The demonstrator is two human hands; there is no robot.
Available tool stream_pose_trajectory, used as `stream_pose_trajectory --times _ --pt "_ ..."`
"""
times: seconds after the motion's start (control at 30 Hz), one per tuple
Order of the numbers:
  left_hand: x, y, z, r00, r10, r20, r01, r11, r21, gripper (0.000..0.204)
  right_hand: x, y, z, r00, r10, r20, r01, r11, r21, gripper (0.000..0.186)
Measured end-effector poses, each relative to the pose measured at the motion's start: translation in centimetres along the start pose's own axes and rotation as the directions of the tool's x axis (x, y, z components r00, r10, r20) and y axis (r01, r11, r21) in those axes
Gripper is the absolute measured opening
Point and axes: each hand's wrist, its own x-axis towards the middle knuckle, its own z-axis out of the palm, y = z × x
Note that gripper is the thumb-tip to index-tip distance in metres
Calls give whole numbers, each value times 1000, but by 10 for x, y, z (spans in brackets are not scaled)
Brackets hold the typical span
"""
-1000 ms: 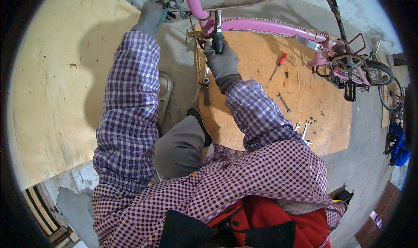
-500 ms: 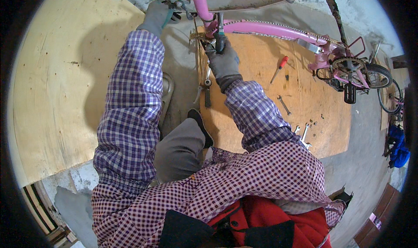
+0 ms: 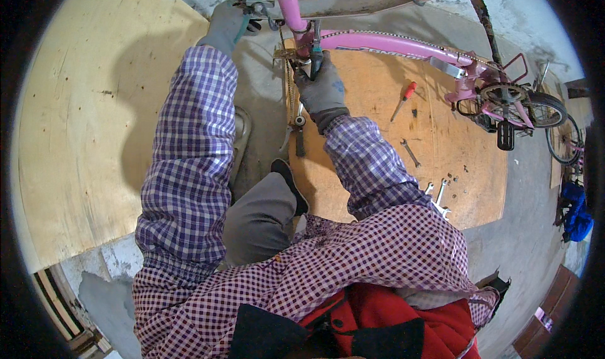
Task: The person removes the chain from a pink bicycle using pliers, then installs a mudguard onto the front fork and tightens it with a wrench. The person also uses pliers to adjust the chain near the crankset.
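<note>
My left hand (image 3: 228, 22), in a grey glove, is closed at a silvery metal part (image 3: 261, 7) by the end of the long mudguard (image 3: 353, 5). Exactly what its fingers grip is partly hidden. My right hand (image 3: 322, 89), gloved too, is wrapped round the teal-and-black handle of a hand tool (image 3: 316, 55). The tool's metal head points up against the lower end of the pink bicycle frame (image 3: 378, 43); its kind is hard to make out. A chain runs along the frame's pink tube. Below my right hand lies a ratchet wrench (image 3: 300, 123) with a dark handle.
On the orange-brown board (image 3: 365, 164) lie a red-handled screwdriver (image 3: 404, 99), a spanner (image 3: 411, 152), more spanners (image 3: 441, 192) and small loose parts. The crank and pedal (image 3: 505, 134) stick out at right. A pale plywood sheet (image 3: 82, 119) covers the left side.
My right hand and the tool have shifted very slightly, the handle tilting a little. My left hand stays at the metal part.
</note>
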Motion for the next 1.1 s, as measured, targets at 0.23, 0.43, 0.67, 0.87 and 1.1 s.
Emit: stream_pose_trajectory --times 0.23,0.43,0.67,0.87,1.1 --pt "-10 10 18 979 205 -1 -152 732 664 31 1 -5 -1 999 36 7 -36 999 -27 66" --pt "-32 31 33 993 -52 -110 68 987 146 33 5 -3 -2 995 69 77 -76 992 97 60" --pt "-22 11 24 989 88 -120 -55 965 257 23 11 9 11 994 100 49 -104 991 79 55" --pt "23 -42 -21 943 330 52 -261 629 732 32 7 5 5 986 157 55 -159 987 38 51" --pt "27 -43 -35 959 270 87 -265 741 617 21 8 -34 -29 863 333 380 -435 872 225 38"
